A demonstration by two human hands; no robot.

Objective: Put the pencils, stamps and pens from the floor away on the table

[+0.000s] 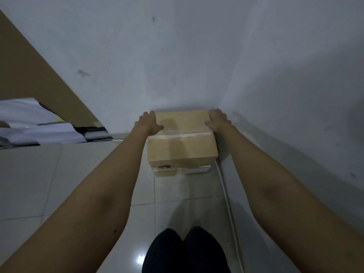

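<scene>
- Cardboard box (182,142), taped shut, sits on the tiled floor (49,174) right in the wall corner, far edge against the back wall (177,56).
- Left hand (150,121) grips the box's far-left top corner, thumb lying on the lid, fingers curled over the side.
- Right hand (218,121) grips the far-right top corner the same way, squeezed in between box and side wall.
- No pencils, stamps or pens visible; likely inside the box, can't tell with it sealed. Table not in view either.
- Step in hand, my read: lift or drag the box out of the corner.
- To do it well: draw it toward the knees (185,251) first, away from the walls, so the right fingers get room to go under.
- Hold low on both sides, keep it level; weight unknown, lid tape looks slick.
- White cable (226,196) runs along the floor by the box's right edge; mind it doesn't snag.
- Paper pile (35,125) at the floor's left edge, well apart, no obstacle.
</scene>
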